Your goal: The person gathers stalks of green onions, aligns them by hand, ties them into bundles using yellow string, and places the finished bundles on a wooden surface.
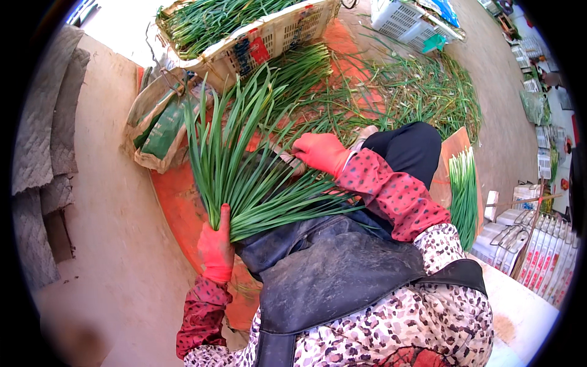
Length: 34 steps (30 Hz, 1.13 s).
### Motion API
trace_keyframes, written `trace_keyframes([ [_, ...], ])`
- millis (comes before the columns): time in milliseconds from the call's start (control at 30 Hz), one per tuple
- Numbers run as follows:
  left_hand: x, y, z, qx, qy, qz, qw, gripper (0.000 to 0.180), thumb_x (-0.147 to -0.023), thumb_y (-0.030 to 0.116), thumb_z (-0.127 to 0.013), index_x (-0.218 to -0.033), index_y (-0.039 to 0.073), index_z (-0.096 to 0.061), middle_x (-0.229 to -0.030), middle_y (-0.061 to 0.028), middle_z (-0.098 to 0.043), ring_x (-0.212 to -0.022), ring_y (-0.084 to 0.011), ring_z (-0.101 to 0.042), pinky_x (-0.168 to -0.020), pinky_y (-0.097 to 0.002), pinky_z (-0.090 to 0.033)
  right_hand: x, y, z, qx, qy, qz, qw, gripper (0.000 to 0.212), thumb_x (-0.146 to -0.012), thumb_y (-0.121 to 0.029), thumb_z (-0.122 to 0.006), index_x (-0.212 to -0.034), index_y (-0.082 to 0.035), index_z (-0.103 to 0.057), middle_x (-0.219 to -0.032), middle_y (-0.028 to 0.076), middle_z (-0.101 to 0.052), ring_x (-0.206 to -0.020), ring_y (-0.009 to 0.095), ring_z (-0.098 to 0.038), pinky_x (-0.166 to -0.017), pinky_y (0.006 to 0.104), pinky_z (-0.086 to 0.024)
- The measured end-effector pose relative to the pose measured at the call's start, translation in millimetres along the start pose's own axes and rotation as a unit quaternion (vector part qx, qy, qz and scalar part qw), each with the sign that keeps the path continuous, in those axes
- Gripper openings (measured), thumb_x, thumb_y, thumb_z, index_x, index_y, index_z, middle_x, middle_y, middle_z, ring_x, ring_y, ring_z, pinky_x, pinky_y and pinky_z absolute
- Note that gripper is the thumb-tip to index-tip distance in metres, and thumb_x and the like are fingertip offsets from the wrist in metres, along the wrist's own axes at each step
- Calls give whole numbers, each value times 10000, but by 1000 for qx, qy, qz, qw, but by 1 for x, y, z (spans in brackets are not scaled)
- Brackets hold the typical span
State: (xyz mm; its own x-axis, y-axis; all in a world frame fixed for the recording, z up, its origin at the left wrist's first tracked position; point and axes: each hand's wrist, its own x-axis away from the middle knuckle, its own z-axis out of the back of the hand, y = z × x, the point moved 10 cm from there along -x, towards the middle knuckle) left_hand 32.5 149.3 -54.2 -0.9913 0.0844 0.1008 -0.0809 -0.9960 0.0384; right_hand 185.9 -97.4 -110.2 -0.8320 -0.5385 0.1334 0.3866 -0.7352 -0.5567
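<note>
My left hand [217,249], in a red glove, is closed around the gathered end of a bunch of garlic chives [229,162], thumb pointing up. The long green leaves fan out forward and to the right, over the dark apron [342,263] on my lap. My right hand [322,153], also red-gloved, is bent closed above the right side of the fan. Its fingertips face away, so whatever is in them is hidden. Beyond it, more chives [306,67] lie in a heap against a white plastic crate [278,38].
Loose leaves [428,92] litter the orange-red sheet [177,202] and floor ahead. A second crate [397,24] stands far right. At right lie a neat chive bundle [463,196] and stacked white goods [544,263]. A brown bag [160,131] sits front left, near grey padding [46,134].
</note>
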Motion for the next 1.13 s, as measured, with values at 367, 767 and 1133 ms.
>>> trace_keyframes([
  [367, -8, 8, 14, -101, -7, -14, 995, 671, -832, 61, -511, -1409, 368, -357, -780, -121, -474, -603, -287, -548, -489, -405, -454, -21, -137, 46, -679, -67, 4, 731, 125, -908, -113, -520, -927, -3, -576, -981, 161, -678, -851, 170, -656, -780, 296, -530],
  [767, -13, 10, -19, -84, -59, -9, 995, 753, -819, 30, -506, -1448, 372, -271, -785, -137, -478, -605, -307, -541, -502, -424, -460, 110, -270, 38, -682, -509, 41, 523, 252, -920, -243, -517, -1080, -63, -594, -825, 77, -654, -446, 68, -452, -394, 211, -317],
  [1133, 6, -6, -5, 28, 30, -15, 999, 702, -760, 52, -595, -1397, 265, -393, -800, -139, -514, -676, -331, -578, -516, -425, -460, -7, 1, 33, -521, -9, -252, 816, 315, -856, -326, -618, -1068, -99, -669, -643, 35, -648, -442, 44, -435, -423, 199, -317],
])
